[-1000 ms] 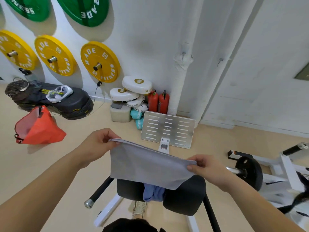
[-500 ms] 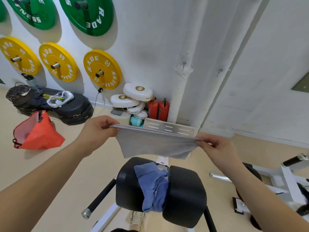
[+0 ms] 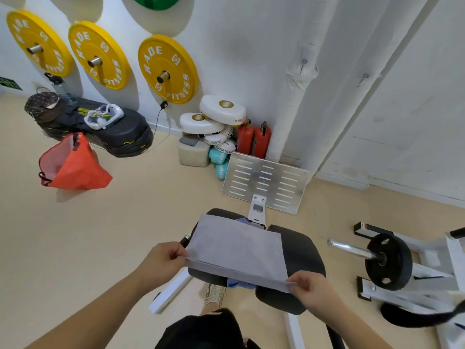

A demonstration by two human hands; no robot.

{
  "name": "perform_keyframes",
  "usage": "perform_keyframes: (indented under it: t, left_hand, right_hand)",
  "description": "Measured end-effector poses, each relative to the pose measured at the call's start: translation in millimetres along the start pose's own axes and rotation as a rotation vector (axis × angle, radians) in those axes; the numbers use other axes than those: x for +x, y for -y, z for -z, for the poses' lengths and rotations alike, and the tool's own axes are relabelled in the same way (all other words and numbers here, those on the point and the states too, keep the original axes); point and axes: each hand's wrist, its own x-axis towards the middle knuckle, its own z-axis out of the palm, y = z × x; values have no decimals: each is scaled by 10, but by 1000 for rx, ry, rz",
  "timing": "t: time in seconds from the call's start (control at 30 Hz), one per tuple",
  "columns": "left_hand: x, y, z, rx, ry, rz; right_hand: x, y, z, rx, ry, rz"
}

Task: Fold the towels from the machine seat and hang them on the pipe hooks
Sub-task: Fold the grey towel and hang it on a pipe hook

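Fingers (image 3: 177, 255) of the left hand (image 3: 161, 265) pinch the near left corner of the grey towel (image 3: 236, 248). The right hand (image 3: 312, 290) pinches the near right corner between thumb and curled fingers.

Half a second ago the towel hung stretched between raised hands, with the blue towel (image 3: 239, 283) in plain view. Now the hands are low and the grey cloth lies spread over the machine seat (image 3: 302, 255), hiding most of the blue one. A doubled layer shows along the near edge, so one fold looks made. The seat probably serves as a bench for the next fold; hanging has not begun.

That near edge runs taut between the two pinches. The far edge and its corners lie free across the pads, just short of the white post.

The pipe (image 3: 297, 102) and its hook (image 3: 303, 62) stand well apart from the hands, beyond the slotted footplate (image 3: 266, 182). A bar with a black plate (image 3: 387, 261) crowds the right side, so the reach looks easiest straight ahead or leftward.
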Motion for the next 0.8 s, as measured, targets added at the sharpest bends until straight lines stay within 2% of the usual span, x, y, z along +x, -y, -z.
perform_keyframes:
  t: [0.13, 0.43, 0.6, 0.8]
  left_hand:
    - [118, 140, -38, 9, 7, -6]
    - [1080, -62, -137, 50, -68, -72]
    - [1593, -112, -208, 47, -10, 17]
    - [2103, -67, -252, 111, 52, 104]
  right_hand:
    - [105, -43, -96, -27, 32, 22]
    - [774, 152, 19, 147, -189, 20]
    - [1244, 276, 95, 143, -222, -89]
    - [1764, 314, 158, 181, -166, -194]
